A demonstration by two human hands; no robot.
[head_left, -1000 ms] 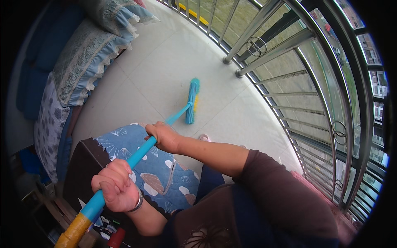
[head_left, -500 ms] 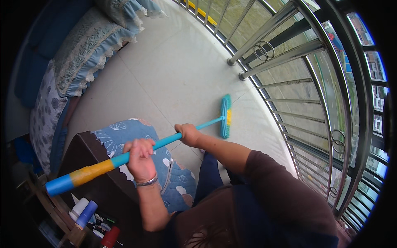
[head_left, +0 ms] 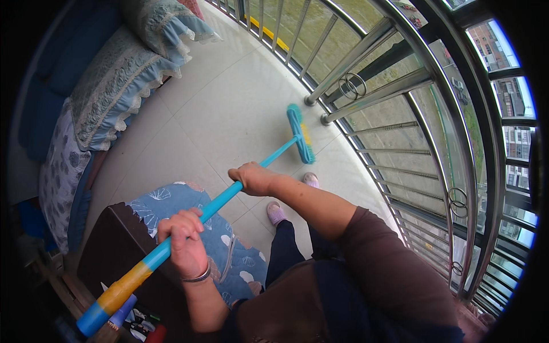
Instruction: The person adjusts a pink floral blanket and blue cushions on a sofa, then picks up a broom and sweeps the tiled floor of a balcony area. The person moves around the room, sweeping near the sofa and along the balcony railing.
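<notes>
A long broom (head_left: 224, 198) slants across the view, its blue handle wrapped with a yellow band near the lower left end. My left hand (head_left: 184, 237), with a metal bangle at the wrist, is closed round the upper handle. Farther down the stick, my right hand (head_left: 253, 178) grips it with the arm reaching across my body. The broom head (head_left: 299, 134), turquoise with a yellow strip of bristles, is at the pale tiled floor (head_left: 217, 120) ahead of my feet. Whether all its bristles touch the floor I cannot tell.
A metal railing (head_left: 374, 94) with ring ornaments curves along the right. On the left are a sofa with frilled cushions (head_left: 117, 86) and a dark brown seat (head_left: 123, 240) beside a blue patterned cover (head_left: 171, 200). Small items crowd the lower left. My shoes (head_left: 275, 212) stand behind the broom head.
The broom head has moved forward and slightly left, and has turned. Both hands have shifted left with the handle, whose end has dropped lower. My shoes now show.
</notes>
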